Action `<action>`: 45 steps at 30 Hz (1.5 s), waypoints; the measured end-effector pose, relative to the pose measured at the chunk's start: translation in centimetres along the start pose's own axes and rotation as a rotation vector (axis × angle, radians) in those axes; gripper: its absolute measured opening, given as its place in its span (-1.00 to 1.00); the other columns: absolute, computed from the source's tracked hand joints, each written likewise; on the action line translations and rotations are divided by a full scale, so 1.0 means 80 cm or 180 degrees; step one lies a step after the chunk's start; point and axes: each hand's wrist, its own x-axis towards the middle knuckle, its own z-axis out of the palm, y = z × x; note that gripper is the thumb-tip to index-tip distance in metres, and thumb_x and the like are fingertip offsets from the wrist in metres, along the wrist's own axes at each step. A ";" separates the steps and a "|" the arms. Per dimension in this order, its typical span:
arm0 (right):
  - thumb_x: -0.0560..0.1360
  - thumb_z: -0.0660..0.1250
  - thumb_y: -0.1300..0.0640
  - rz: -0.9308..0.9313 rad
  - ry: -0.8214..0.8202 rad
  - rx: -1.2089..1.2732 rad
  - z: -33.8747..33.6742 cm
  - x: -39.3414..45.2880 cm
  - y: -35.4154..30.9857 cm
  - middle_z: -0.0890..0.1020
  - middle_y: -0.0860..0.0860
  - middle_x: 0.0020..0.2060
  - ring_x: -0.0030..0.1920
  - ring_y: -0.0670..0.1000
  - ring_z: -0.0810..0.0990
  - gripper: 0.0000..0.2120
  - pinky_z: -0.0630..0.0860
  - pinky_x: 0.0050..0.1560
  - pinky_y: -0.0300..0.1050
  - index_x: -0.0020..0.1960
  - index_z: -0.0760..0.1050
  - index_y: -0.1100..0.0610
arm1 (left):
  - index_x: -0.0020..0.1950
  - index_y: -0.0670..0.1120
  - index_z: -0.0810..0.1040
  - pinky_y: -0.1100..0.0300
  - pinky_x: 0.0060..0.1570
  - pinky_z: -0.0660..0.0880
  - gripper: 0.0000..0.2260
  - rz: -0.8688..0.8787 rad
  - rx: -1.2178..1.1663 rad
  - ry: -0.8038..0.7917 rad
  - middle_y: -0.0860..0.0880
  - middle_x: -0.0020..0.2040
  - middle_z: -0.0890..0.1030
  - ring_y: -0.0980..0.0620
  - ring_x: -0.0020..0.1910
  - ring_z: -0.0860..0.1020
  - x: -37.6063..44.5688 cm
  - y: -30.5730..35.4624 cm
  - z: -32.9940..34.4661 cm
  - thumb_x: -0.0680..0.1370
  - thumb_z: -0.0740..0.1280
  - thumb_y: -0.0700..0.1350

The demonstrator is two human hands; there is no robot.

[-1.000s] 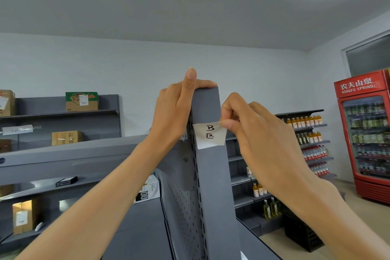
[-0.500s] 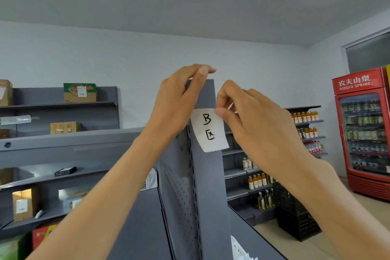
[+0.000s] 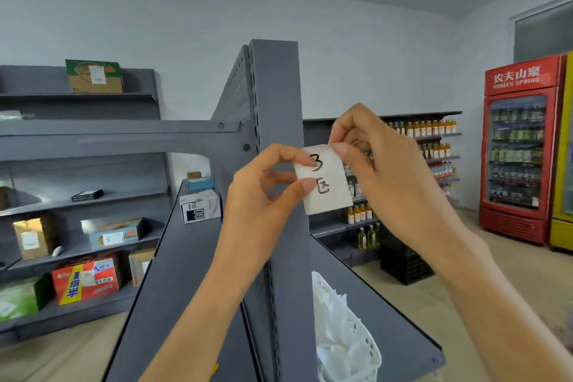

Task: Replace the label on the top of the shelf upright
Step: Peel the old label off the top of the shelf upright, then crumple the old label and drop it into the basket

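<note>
Label (image 3: 325, 183) now off the shelf upright (image 3: 276, 96), where it was stuck a second ago; my left hand (image 3: 263, 192) and right hand (image 3: 375, 158) pinch its top corners in their fingers, so removal looks done; fresh label comes next.

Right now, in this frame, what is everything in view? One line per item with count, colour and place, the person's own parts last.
label: one, white with black handwriting, held off the upright between both hands
shelf upright: one, grey, centre, its top bare
wall shelving: one run, grey, left, holding cardboard boxes
drinks fridge: one, red, right, full of bottles
basket: one, white, on the lower shelf right of the upright
bottles: many, orange and yellow, on the back right shelves
crate: one, black, floor below those shelves
left hand: pinches the label's left edge
right hand: pinches its top right corner
</note>
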 end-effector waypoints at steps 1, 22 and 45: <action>0.62 0.22 0.15 0.0073 -0.0067 0.0086 0.003 -0.009 0.006 0.62 -0.11 -0.18 -0.10 -0.14 0.60 -0.89 0.59 -0.21 -0.01 0.01 0.39 -0.06 | -0.04 0.00 0.62 0.43 -0.26 0.51 -0.78 -0.0114 -0.0100 0.0007 0.11 -0.01 0.71 0.15 -0.10 0.70 -0.010 -0.006 0.003 0.50 0.43 -0.33; 0.35 0.54 0.34 0.1448 -0.0696 0.1711 0.060 -0.145 0.069 0.75 -0.05 -0.15 -0.15 -0.06 0.73 -0.73 0.66 -0.14 -0.16 -0.05 0.67 0.05 | 0.22 -0.02 0.64 0.33 -0.05 0.61 -0.58 -0.1400 -0.0672 0.0020 0.04 0.07 0.74 0.09 0.04 0.70 -0.131 -0.079 0.024 0.43 0.47 -0.36; 0.50 0.41 0.31 0.0908 -0.0287 0.1113 0.096 -0.169 0.060 0.72 -0.18 -0.20 -0.17 -0.19 0.69 -0.71 0.54 -0.14 -0.43 -0.11 0.66 -0.10 | -0.17 -0.12 0.63 0.47 -0.38 0.41 -0.74 -0.1264 -0.0073 -0.0034 -0.13 -0.37 0.70 0.11 -0.42 0.64 -0.140 -0.097 0.038 0.64 0.22 -0.11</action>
